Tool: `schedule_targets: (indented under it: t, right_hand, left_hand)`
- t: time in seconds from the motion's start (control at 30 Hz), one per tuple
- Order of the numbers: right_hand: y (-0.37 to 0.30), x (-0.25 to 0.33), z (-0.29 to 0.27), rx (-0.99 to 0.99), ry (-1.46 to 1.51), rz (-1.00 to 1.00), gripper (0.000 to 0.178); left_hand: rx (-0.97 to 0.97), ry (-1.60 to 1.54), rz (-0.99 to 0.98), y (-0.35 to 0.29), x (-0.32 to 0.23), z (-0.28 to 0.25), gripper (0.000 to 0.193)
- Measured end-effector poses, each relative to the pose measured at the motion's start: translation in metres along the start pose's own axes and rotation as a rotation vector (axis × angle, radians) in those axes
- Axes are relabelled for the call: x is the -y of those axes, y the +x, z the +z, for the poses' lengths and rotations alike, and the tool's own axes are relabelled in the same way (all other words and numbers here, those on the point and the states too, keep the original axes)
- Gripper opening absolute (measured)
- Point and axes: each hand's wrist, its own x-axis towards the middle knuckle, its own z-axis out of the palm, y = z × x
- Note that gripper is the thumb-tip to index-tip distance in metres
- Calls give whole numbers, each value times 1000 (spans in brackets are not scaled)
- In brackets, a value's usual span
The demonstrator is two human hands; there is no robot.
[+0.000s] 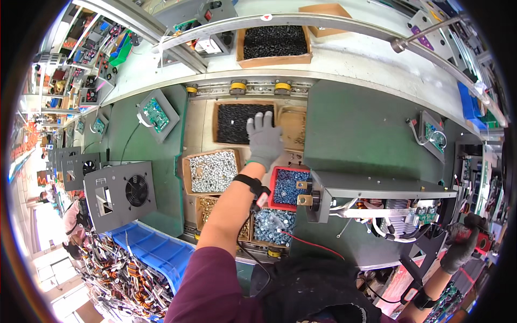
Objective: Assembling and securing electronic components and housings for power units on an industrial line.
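Note:
My left hand (264, 141), in a grey glove, reaches forward over the right side of a cardboard box of small black screws (231, 121). Its fingers are stretched out, and nothing shows in them; whether the fingertips touch the screws I cannot tell. Far to the right, my gloved right hand (456, 255) is closed round a red-and-black power tool (483, 242), partly hidden by the fingers. Between the hands, a grey metal case (377, 185) lies on the green bench with its open side towards me, showing wires and circuit parts.
Near my left arm are silver screws (212, 171), brass-coloured parts (209, 209), a red tray (273, 189) of blue fasteners, and bluish hardware (272, 223). A fan-fitted case (119, 195) stands left, above a blue bin (153, 253) of wired coils. A metal rail (344, 31) crosses the far side.

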Motion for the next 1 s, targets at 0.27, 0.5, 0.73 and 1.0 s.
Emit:
schedule_targets:
  t: [0.27, 0.5, 0.73, 1.0]
  right_hand:
    - [1, 5, 11, -12, 97, 5, 31]
    - [-3, 10, 18, -35, 72, 60, 36]
    - [0, 13, 15, 41, 99, -19, 38]
    - [8, 72, 19, -58, 35, -256, 43]
  left_hand:
    - [-3, 20, -88, -5, -5, 12, 20]
    - [153, 67, -220, 6, -15, 6, 14]
    - [-25, 120, -30, 4, -23, 11, 16]
    - [-50, 238, 283, 21, -17, 22, 24]
